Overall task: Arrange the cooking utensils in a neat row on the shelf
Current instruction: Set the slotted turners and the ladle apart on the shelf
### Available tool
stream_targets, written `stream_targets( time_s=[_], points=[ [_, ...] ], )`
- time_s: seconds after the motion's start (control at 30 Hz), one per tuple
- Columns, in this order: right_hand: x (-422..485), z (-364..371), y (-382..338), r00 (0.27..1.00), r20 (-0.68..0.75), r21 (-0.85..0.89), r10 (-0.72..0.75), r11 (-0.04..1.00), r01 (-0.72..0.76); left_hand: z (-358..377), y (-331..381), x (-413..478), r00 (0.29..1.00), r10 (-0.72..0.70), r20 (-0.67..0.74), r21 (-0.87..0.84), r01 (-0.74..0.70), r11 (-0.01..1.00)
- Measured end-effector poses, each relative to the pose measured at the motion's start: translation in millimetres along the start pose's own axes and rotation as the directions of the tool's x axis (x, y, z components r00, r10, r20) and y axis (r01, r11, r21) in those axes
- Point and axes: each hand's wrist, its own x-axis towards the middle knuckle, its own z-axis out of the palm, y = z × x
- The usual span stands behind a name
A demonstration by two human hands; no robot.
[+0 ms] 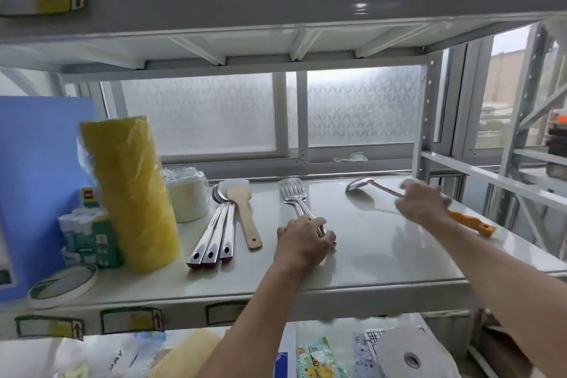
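Three steel ladles with dark-tipped handles [214,224] and pale wooden spatula [245,212] already lying parallel toward white shelf's [383,261] left; left hand [303,242] gripping slotted steel turner [293,193] mid-shelf; right hand [422,202], blurred, holding orange-handled steel ladle [362,186] askew near right edge, both remaining to align

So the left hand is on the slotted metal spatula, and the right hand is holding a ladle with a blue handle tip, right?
Nearly. In the head view the left hand is indeed on the slotted metal spatula, and the right hand holds the ladle by its shaft. But the handle tip is orange, not blue.
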Motion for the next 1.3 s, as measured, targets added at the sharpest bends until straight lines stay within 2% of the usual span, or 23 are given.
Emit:
stream_targets(
  time_s=[0.07, 0.17, 0.33, 0.47, 0.57, 0.7, 0.9, 1.2, 1.3],
  points=[
    [6, -7, 36, 0.991, 0.062, -0.178, 0.115, 0.979, -0.103, 2, -1, 1, 1.000, 0.012, -0.001, -0.003, -0.012, 1.000],
    [11, -3, 74, 0.988, 0.059, -0.230, 0.145, 0.965, -0.128, 3, -1, 2, 1.000, 0.021, -0.001, -0.001, -0.021, 1.000],
    [12, -3, 99, 0.999, -0.004, -0.195, -0.043, 0.980, 0.041, 4, -2, 2, 0.999, 0.034, 0.022, -0.012, -0.034, 0.999],
    [16, -15, 97, 0.999, 0.029, -0.059, -0.026, 0.998, 0.028, 6, -1, 0, 0.996, 0.057, 0.067, -0.028, -0.055, 0.998],
    [21, -17, 104, 1.000, 0.009, -0.019, 0.017, 1.000, -0.017, 8, -3, 1, 0.993, 0.070, 0.099, -0.032, -0.067, 0.997],
    [25, -12, 120, 0.999, 0.030, -0.037, 0.023, 0.999, -0.022, 9, -4, 2, 0.995, 0.049, 0.085, -0.059, -0.044, 0.997],
    [25, -9, 135, 0.999, -0.028, -0.209, 0.026, 0.977, -0.032, 11, -5, 4, 0.995, 0.056, 0.076, -0.068, -0.051, 0.996],
    [34, -14, 143, 1.000, 0.003, -0.139, -0.021, 0.990, 0.021, 10, -5, 5, 0.995, 0.070, 0.065, -0.083, -0.064, 0.994],
    [37, -17, 144, 0.999, 0.032, -0.169, -0.003, 0.986, 0.009, 10, -4, 5, 0.995, 0.070, 0.070, -0.082, -0.064, 0.995]
  ],
)
